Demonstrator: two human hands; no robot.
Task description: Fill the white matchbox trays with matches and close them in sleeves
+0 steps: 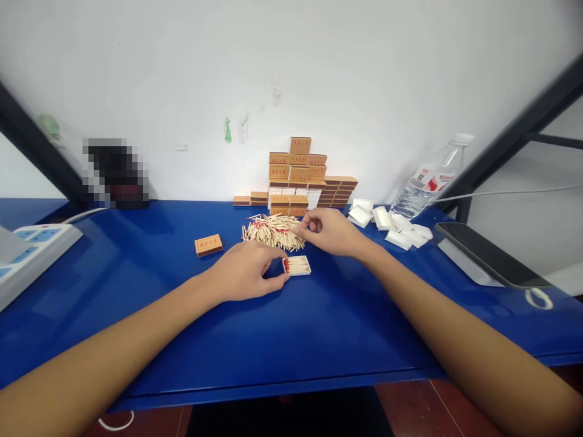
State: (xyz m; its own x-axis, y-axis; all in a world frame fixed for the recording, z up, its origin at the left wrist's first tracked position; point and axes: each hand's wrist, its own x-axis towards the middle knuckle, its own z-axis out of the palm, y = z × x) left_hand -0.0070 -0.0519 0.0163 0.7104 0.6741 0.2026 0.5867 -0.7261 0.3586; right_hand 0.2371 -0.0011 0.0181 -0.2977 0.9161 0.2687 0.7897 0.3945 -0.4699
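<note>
My left hand [250,271] grips the left end of a small white matchbox tray [304,272] between thumb and fingers. Red-tipped matches [297,265] lie side by side in that tray. Just behind it is a loose heap of matches [273,231]. My right hand [328,230] is at the heap's right edge, thumb and forefinger pinched together; whatever is between the fingertips is too small to make out. An orange matchbox cover [208,244] lies flat to the left of the heap.
Stacked matchboxes [298,173] stand against the wall behind the heap. Several white trays [396,227] lie at the right, near a leaning water bottle [428,176] and a phone [492,254]. A power strip [40,252] is at the far left of the blue table [273,352].
</note>
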